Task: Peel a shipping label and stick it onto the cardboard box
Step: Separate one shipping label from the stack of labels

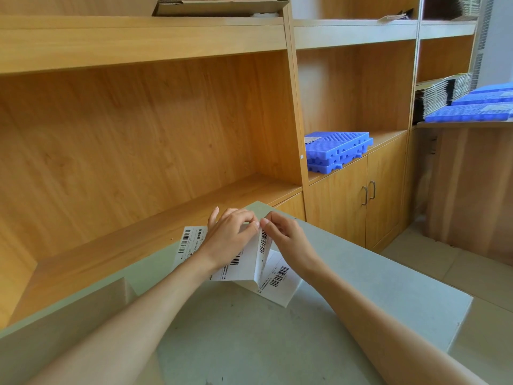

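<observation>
A brown cardboard box (63, 326) sat at 8 o'clock on the pale grey table (361, 287), near the left arm.

The left arm came up from 7 o'clock toward the middle. The left hand (231, 237) was bent at the wrist, palm down. Its thumb and first finger were pinched on the top edge of the folded strip of shipping labels (245, 262). Its other fingers were curled loosely, and one pointed up at 12 o'clock.

The label strip stood up like a little tent in the middle of the table. One part lay flat at 10 o'clock from the hands, and one part lay flat at 5 o'clock. The labels were white with black barcodes and small black print. There were some bold Chinese characters on the flat part at 10 o'clock, but the print was too small to read.

The right arm came up from 5 o'clock. The right hand (288, 234) met the left one at the top of the fold. Its thumb and first finger were pinched on the same top edge, fingertips almost touching the left ones. Its other fingers were tucked in.

Blue plastic trays (337, 151) were stacked on the wooden cabinet (358, 201) at 2 o'clock, well apart from the hands.
</observation>
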